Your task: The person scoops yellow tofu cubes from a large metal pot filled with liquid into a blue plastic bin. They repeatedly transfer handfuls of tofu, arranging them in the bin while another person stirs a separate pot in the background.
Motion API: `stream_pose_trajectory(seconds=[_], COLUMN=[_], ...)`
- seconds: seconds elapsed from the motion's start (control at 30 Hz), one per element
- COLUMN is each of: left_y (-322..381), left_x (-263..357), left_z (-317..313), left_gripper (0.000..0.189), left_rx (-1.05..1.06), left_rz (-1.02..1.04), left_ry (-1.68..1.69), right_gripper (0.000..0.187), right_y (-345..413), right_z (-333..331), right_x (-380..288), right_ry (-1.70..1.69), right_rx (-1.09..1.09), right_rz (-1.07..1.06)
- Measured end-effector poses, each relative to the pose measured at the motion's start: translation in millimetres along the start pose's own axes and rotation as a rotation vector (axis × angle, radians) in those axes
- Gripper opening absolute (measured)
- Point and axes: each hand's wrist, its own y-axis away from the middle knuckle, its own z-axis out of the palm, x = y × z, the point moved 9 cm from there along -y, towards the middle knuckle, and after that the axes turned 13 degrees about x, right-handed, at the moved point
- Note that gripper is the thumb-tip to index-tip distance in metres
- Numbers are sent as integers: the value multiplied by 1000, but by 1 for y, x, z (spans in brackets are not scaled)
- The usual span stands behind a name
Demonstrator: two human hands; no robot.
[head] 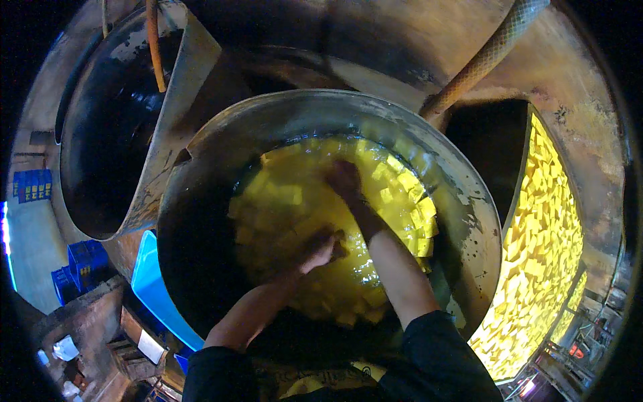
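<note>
A large round metal vat (469, 216) stands right before me, holding murky yellow liquid (321, 211). Yellow blocks that look like tofu (426, 208) crowd its right side, some breaking the surface, and paler ones lie blurred beneath it. My right hand (346, 178) reaches over the far middle of the vat, its fingers dark and partly lost in the liquid. Nearer to me, my left hand (324, 250) is at the liquid's surface with bent fingers. Whether either hand grips a block is hidden by shadow and cloudy liquid.
To the right, a big container is heaped with yellow blocks (537, 256). Another dark vat (115, 125) stands at the upper left, an orange hose (154, 50) hanging into it. A thick ribbed hose (487, 63) slants down behind. Bright blue plastic (150, 286) and blue crates (88, 264) are at left.
</note>
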Motion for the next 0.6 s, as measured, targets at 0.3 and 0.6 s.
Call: stream_pose_trajectory(seconds=[0.3, 0.6], left_y=[-22, -60], left_x=[3, 44], left_z=[-35, -11], left_gripper=[20, 23], left_rx=[400, 288], left_rz=[-522, -206], left_ry=[1328, 1901], right_gripper=[43, 21], right_y=[61, 80], right_z=[-117, -134], right_x=[-19, -28], right_ry=[-1369, -190], right_rx=[-704, -238], right_rz=[729, -230])
